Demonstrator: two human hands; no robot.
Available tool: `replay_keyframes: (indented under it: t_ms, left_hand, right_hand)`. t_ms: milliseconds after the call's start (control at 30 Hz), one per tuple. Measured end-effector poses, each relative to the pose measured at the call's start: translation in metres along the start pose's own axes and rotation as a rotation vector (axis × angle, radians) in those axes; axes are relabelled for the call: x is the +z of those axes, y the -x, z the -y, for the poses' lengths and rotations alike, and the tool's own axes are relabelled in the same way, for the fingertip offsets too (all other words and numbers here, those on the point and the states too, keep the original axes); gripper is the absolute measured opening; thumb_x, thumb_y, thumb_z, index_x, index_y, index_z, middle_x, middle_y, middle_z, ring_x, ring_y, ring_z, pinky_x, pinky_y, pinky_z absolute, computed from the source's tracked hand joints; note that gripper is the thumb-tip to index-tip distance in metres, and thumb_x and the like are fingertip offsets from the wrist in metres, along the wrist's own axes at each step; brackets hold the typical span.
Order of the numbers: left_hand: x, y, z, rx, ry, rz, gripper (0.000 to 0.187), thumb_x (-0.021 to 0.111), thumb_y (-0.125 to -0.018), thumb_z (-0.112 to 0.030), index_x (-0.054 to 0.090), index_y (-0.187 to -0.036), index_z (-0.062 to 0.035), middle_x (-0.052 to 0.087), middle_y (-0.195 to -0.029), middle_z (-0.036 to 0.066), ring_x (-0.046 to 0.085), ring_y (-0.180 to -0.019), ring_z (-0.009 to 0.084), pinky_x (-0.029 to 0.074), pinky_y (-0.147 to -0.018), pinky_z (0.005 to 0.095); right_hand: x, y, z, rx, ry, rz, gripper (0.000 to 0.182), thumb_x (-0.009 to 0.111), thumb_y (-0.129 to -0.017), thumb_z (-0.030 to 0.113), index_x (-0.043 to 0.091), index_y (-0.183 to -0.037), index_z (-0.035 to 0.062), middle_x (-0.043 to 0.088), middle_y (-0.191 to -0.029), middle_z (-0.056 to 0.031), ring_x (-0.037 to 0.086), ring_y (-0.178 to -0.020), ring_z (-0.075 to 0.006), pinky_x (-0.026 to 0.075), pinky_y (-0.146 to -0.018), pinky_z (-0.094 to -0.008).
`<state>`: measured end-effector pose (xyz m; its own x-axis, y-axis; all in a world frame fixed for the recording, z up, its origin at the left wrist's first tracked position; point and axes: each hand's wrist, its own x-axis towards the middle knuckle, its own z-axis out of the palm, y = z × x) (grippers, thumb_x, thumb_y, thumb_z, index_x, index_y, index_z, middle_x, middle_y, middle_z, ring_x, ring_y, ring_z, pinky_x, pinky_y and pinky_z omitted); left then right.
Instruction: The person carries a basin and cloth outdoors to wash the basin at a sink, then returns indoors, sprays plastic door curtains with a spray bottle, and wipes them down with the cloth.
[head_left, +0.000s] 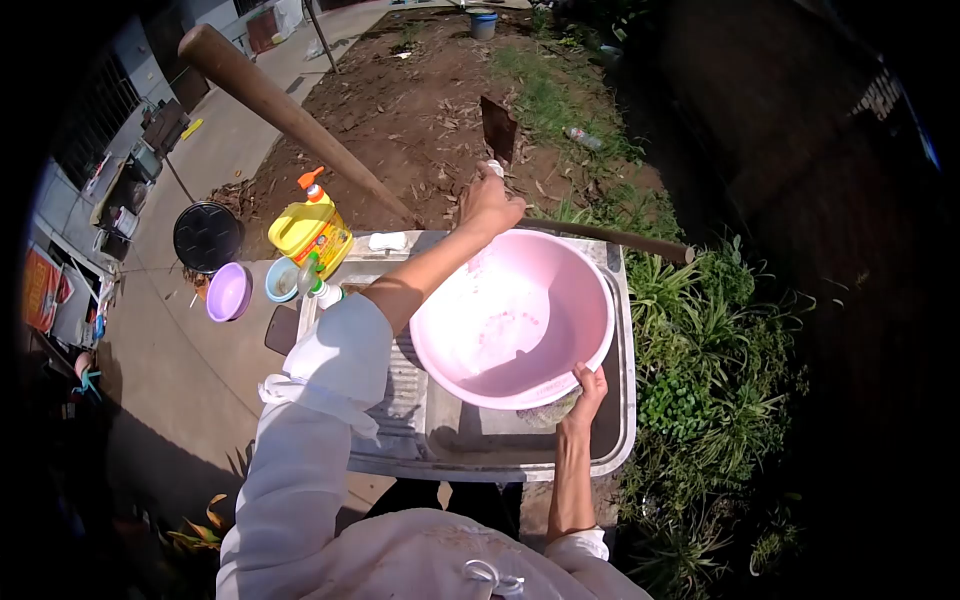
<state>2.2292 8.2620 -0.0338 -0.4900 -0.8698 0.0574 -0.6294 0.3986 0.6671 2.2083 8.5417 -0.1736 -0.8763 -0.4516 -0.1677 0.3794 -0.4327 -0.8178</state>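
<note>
Pink basin (pixel 515 340) is sitting over the sink (pixel 470 440), R hand (pixel 588 393) gripping its near rim, prob. to steady it; L hand (pixel 490 205) is touching small white item (pixel 496 167), grip unclear.

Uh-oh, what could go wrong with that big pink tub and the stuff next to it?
The pink tub might slip or tip, because only the right hand clearly grips its rim. The left hand is stretched out beyond the near rim, and the white sleeve on that arm looks close to the green-topped bottle, so it could perhaps knock it over.
</note>
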Motion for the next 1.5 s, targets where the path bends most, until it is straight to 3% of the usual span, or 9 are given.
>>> replay_keyframes:
  t_ms: [200,267,400,467,567,800,900,1133,1500]
  left_hand:
    - [-0.028,-0.014,0.034,0.320,-0.213,0.239,0.077,0.052,-0.074,-0.019,0.019,-0.137,0.0110,0.049,-0.120,0.031,0.053,-0.108,0.0392,0.042,-0.094,0.0391]
    - [-0.031,-0.026,0.062,0.702,-0.198,0.175,0.068,0.048,-0.081,-0.013,0.019,-0.140,0.0039,0.044,-0.127,0.028,0.054,-0.106,0.0378,0.044,-0.091,0.0394]
    - [-0.034,0.044,0.068,0.581,0.133,-0.269,0.056,0.051,-0.087,-0.012,0.029,-0.139,-0.0104,0.048,-0.127,0.019,0.057,-0.099,0.0315,0.046,-0.085,0.0389]
    - [-0.016,0.092,0.104,0.463,0.236,-0.181,0.046,0.051,-0.087,-0.013,0.039,-0.131,-0.0073,0.054,-0.115,0.019,0.058,-0.095,0.0311,0.047,-0.082,0.0387]
    - [0.015,0.150,0.178,0.186,-0.195,0.554,0.059,0.058,-0.082,-0.029,0.039,-0.131,-0.0025,0.047,-0.125,0.023,0.046,-0.117,0.0339,0.036,-0.097,0.0416]
    - [0.060,0.183,0.294,-0.107,-0.143,0.591,0.060,0.060,-0.079,-0.033,0.043,-0.126,0.0006,0.046,-0.127,0.023,0.042,-0.121,0.0356,0.035,-0.100,0.0423]
    - [0.014,0.166,0.237,0.240,0.038,0.111,0.052,0.057,-0.083,-0.021,0.042,-0.129,-0.0019,0.042,-0.131,0.022,0.044,-0.117,0.0363,0.038,-0.097,0.0422]
    - [-0.050,0.043,0.098,1.085,-0.523,-0.131,0.060,0.050,-0.089,-0.032,0.026,-0.142,-0.0160,0.025,-0.147,0.007,0.032,-0.130,0.0232,0.027,-0.107,0.0404]
    - [-0.066,-0.057,0.056,1.397,-0.736,0.238,0.059,0.044,-0.088,-0.045,0.037,-0.130,-0.0033,0.045,-0.126,0.015,0.048,-0.112,0.0308,0.044,-0.092,0.0374]
  right_hand:
    - [0.004,0.006,-0.002,-0.014,0.037,0.011,0.015,0.058,-0.077,0.005,0.060,-0.089,-0.0026,0.061,-0.077,-0.0025,0.053,-0.064,-0.0069,0.041,-0.062,-0.0200]
    - [0.006,0.009,-0.002,-0.020,0.063,-0.002,0.015,0.058,-0.077,0.004,0.061,-0.090,-0.0028,0.062,-0.078,-0.0030,0.054,-0.065,-0.0073,0.042,-0.063,-0.0203]
    - [0.010,0.025,-0.003,0.015,0.045,0.044,0.016,0.058,-0.077,0.005,0.061,-0.091,-0.0027,0.062,-0.079,-0.0036,0.055,-0.068,-0.0079,0.043,-0.066,-0.0208]
    - [0.011,0.038,-0.013,0.040,0.022,0.052,0.017,0.059,-0.077,0.005,0.061,-0.091,-0.0027,0.063,-0.081,-0.0045,0.057,-0.071,-0.0084,0.044,-0.068,-0.0211]
    - [0.003,0.055,-0.037,0.062,0.067,0.033,0.018,0.059,-0.077,0.005,0.062,-0.092,-0.0026,0.064,-0.083,-0.0049,0.058,-0.073,-0.0087,0.044,-0.070,-0.0213]
    - [0.000,0.108,-0.074,0.183,0.123,0.000,0.015,0.059,-0.077,0.007,0.062,-0.090,-0.0006,0.062,-0.081,-0.0033,0.056,-0.071,-0.0099,0.043,-0.069,-0.0235]
    - [0.000,0.112,-0.076,0.219,0.075,-0.076,0.016,0.058,-0.078,0.009,0.062,-0.090,0.0003,0.062,-0.081,-0.0033,0.056,-0.075,-0.0104,0.043,-0.073,-0.0245]
    - [0.000,0.086,-0.067,0.111,0.123,-0.030,0.016,0.058,-0.077,0.007,0.062,-0.092,-0.0004,0.063,-0.080,-0.0038,0.057,-0.071,-0.0103,0.045,-0.070,-0.0232]
    - [0.024,0.016,-0.020,0.003,-0.015,0.021,0.022,0.055,-0.079,0.006,0.061,-0.098,-0.0024,0.063,-0.083,-0.0042,0.057,-0.073,-0.0085,0.044,-0.069,-0.0214]
